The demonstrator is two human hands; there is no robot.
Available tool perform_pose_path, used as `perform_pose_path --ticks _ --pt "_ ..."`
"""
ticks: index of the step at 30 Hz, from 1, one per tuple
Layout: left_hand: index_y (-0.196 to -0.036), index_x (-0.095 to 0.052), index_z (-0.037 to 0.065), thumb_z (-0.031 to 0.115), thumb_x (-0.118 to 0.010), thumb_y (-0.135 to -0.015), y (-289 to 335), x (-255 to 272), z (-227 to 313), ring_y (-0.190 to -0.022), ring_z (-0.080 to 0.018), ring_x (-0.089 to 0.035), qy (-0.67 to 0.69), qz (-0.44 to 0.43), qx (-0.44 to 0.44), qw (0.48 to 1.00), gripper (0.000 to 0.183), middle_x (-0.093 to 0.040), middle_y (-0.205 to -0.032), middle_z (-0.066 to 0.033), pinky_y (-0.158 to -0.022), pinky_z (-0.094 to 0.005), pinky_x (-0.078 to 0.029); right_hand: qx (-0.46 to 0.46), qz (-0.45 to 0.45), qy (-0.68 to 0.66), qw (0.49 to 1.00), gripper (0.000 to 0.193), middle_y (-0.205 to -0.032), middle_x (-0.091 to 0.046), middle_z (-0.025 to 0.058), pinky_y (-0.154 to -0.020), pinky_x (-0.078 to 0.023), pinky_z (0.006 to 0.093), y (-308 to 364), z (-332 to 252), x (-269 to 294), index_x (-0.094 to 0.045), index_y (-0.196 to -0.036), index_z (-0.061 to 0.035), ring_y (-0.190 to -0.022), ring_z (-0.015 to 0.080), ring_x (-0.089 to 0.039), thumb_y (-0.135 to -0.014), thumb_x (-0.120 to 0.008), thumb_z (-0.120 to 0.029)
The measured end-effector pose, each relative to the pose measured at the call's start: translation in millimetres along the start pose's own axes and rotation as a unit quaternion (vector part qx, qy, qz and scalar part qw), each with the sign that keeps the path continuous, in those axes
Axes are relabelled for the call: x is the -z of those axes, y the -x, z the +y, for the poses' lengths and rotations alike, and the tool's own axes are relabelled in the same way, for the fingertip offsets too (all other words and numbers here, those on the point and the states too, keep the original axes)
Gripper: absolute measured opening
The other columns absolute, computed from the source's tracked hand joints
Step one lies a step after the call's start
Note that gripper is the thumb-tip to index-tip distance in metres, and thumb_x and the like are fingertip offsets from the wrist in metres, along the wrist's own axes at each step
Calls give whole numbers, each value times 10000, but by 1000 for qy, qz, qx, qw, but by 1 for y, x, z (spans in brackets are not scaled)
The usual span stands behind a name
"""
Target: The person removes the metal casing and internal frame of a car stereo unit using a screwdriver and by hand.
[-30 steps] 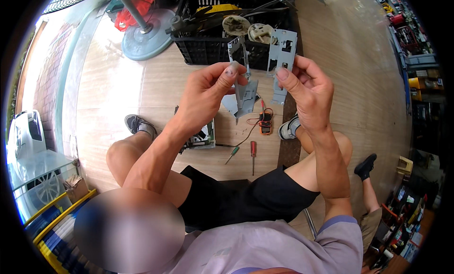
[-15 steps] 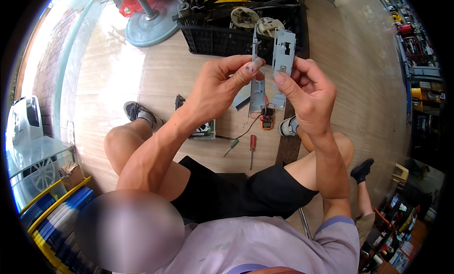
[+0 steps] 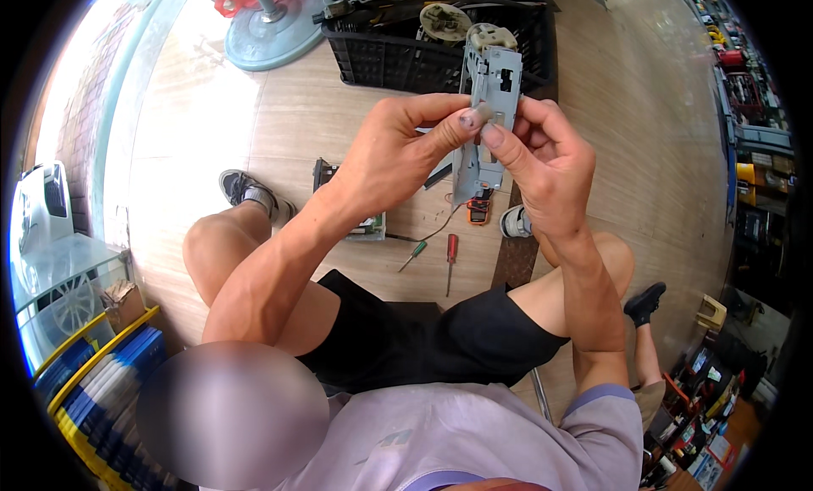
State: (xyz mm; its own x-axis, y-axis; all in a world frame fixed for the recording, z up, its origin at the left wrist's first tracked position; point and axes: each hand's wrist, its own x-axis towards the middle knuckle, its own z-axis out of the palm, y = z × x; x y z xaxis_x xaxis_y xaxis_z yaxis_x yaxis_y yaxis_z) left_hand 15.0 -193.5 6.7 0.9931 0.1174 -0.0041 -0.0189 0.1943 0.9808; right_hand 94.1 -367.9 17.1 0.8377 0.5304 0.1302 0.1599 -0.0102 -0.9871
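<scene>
Between the fingers of my left hand is a thin grey sheet-metal plate, held upright and seen partly edge-on. My right hand pinches a second long metal bracket with cut-out slots. Both pieces are side by side above the floor, and their edges overlap in view, with my two thumbs almost meeting; whether the metal touches is hard to tell. Beyond my left forearm sits a boxy device with a circuit board, mostly hidden. An orange multimeter lies below the brackets, its leads running leftward.
A green screwdriver and a red screwdriver lie on the floor before me. At the far side stands a black crate of parts, beside a round grey stand base. Another person's foot shows at right.
The two metal pieces were apart with a gap between them; now they are together. My right hand has shifted slightly left, and my left thumb has moved right.
</scene>
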Motion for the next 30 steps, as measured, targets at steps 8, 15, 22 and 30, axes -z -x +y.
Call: perform_pose_path --ticks 8,15,22,30 --pt "-1253 -683 -36 268 -635 -1031 1 2 1 -941 -72 -605 10 -9 4 1000 379 -742 -1021 -54 -854 -264 -524 6 -15 18 1000 352 -881 -535 -7 -578 -453 195 1 0 -1 -675 -1147 61 -716 35 -534 -903 -803 -158" --pt "-1251 -683 -36 270 -626 -1038 -1 0 -1 -877 -50 -558 10 -23 4 1000 378 -713 -964 -6 -766 -241 -505 23 2 2 1000 339 -891 -546 1 -625 -452 204 1 -2 -3 -661 -1146 78 -749 45 -533 -930 -775 -158" --pt "-1266 -672 -36 266 -599 -1052 -3 0 3 -924 -73 -583 13 -26 2 1000 377 -712 -999 -21 -836 -266 -507 32 -3 17 999 337 -889 -555 6 -629 -446 212 2 -3 0 -660 -1148 78 -751 53 -531 -926 -777 -147" --pt "-1259 -667 -46 241 -597 -1056 -3 -3 4 -931 -55 -558 24 -18 -8 1000 358 -711 -1005 -15 -827 -254 -508 40 12 15 999 323 -892 -563 3 -643 -445 216 3 -7 0 -663 -1149 69 -753 53 -523 -915 -779 -121"
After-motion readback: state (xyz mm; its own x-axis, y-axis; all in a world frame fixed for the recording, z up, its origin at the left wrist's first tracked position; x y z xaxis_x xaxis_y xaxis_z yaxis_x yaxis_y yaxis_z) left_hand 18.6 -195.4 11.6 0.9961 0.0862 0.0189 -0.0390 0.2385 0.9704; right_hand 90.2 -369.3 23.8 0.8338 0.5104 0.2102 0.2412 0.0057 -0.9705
